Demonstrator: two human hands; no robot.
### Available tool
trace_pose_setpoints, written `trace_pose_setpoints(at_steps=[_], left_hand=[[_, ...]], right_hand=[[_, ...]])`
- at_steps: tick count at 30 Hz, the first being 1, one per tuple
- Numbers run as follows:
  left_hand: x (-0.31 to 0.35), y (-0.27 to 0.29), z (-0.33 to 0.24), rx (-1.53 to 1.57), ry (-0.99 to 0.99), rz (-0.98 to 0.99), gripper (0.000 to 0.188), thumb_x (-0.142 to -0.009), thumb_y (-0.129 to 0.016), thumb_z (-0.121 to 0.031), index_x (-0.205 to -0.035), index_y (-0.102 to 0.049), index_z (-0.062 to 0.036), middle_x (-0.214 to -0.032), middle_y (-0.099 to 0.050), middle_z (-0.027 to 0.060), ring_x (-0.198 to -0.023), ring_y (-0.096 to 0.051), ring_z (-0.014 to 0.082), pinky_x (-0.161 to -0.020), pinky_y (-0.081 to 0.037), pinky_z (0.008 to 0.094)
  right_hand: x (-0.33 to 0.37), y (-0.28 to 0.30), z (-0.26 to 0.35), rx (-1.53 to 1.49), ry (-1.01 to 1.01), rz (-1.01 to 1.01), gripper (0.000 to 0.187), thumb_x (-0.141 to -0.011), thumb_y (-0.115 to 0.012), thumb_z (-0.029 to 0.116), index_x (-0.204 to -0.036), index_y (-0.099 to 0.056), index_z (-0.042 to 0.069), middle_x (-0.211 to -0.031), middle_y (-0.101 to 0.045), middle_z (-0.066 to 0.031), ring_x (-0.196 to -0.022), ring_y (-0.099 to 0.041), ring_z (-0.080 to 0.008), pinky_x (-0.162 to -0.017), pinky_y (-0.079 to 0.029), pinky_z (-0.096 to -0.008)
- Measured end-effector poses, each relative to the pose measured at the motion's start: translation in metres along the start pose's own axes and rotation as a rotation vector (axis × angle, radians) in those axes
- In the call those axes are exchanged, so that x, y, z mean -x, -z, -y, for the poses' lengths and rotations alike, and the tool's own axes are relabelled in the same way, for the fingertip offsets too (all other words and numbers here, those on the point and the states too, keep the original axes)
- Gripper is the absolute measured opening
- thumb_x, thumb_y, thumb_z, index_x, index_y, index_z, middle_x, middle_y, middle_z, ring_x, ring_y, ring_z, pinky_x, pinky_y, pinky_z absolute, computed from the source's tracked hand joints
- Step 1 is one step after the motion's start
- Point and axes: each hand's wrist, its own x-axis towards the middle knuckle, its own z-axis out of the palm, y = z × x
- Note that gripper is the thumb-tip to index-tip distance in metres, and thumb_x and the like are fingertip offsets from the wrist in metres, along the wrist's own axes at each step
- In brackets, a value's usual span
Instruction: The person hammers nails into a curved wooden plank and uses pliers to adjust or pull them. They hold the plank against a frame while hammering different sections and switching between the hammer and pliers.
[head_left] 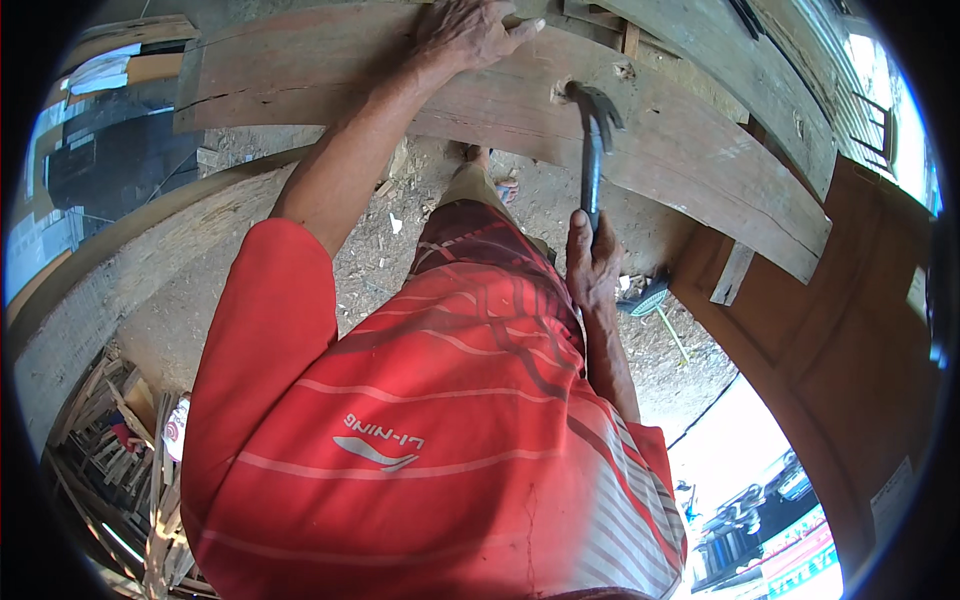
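Observation:
A long weathered wooden plank [320,75] spans the top of the view in front of me. My left hand [468,35] rests on its far side, thumb spread out to the right and the other fingers partly cut off by the upper edge. I see nothing held in it. My right hand [594,262] is wrapped around the handle of a claw hammer [592,165], which stands upright in the view. The hammer's head lies over the plank beside a chipped hole [561,91]; whether it touches the wood I cannot tell.
More boards [720,60] lie beyond the plank at the upper right. A brown panel [800,330] stands at my right. To the left runs a curved-looking timber [130,265], with a pile of wood scraps [110,450] below it. A sandal [648,297] lies on the littered dirt floor [370,260].

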Motion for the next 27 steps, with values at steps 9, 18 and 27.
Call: trace_pose_setpoints(at_steps=[9,18,27], left_hand=[[0.0,-0.002,0.005,0.045,0.009,-0.001,0.064,-0.097,-0.048,-0.07,-0.095,-0.076,-0.0129,-0.088,-0.075,0.0141,-0.098,-0.071,0.0338,-0.098,-0.044,0.0545],[0.004,0.028,-0.014,0.07,0.027,-0.096,0.056,-0.092,-0.058,-0.063,-0.08,-0.074,-0.0106,-0.084,-0.074,0.02,-0.084,-0.073,0.0406,-0.082,-0.055,0.0538],[0.0,0.0,-0.006,0.032,0.047,0.047,0.065,-0.096,-0.05,-0.071,-0.091,-0.077,-0.0122,-0.088,-0.076,0.0162,-0.094,-0.072,0.0331,-0.097,-0.045,0.0534]], right_hand=[[-0.014,-0.003,0.006,0.166,0.017,-0.02,0.047,-0.104,-0.057,0.045,-0.094,-0.058,-0.001,-0.067,-0.058,-0.0228,-0.061,-0.059,-0.0343,-0.06,-0.047,-0.0462],[-0.008,0.006,0.023,-0.313,0.365,-0.17,0.044,-0.106,-0.055,0.047,-0.091,-0.054,0.005,-0.059,-0.047,0.0038,-0.05,-0.043,-0.0037,-0.044,-0.032,-0.0223],[-0.011,0.004,-0.007,-0.022,-0.04,-0.031,0.048,-0.107,-0.052,0.05,-0.092,-0.055,0.005,-0.062,-0.045,0.0031,-0.054,-0.044,-0.008,-0.049,-0.038,-0.0291]])
